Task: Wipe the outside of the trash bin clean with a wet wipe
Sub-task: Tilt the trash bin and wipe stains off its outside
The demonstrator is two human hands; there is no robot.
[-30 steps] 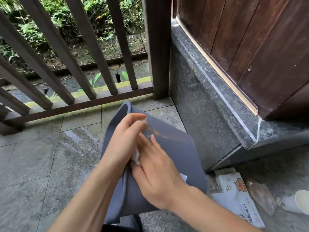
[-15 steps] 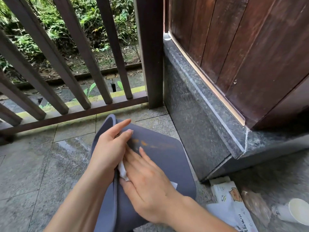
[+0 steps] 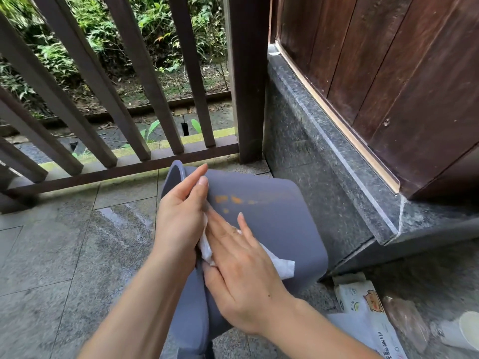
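A grey-blue trash bin [image 3: 280, 229] lies tipped on the stone floor with one broad side facing up. Orange smears [image 3: 233, 200] mark that side near its far end. My left hand [image 3: 178, 218] grips the bin's rim at the left, fingers over the edge and onto the side. My right hand [image 3: 241, 275] lies flat with straight fingers and presses a white wet wipe [image 3: 280, 263] onto the bin's side. The wipe shows at both edges of the palm. The smears lie just beyond my right fingertips.
A wet wipe pack [image 3: 363, 304] lies on the floor at the right with a white paper cup [image 3: 464, 330] and a crumpled wrapper [image 3: 404, 322]. A dark stone ledge [image 3: 324, 161] and wooden wall bound the right. A wooden railing [image 3: 124, 99] stands ahead.
My right hand has drawn back toward me over the bin's side, uncovering more of the wipe and the orange smears. The camera has shifted. My left hand keeps its hold on the rim.
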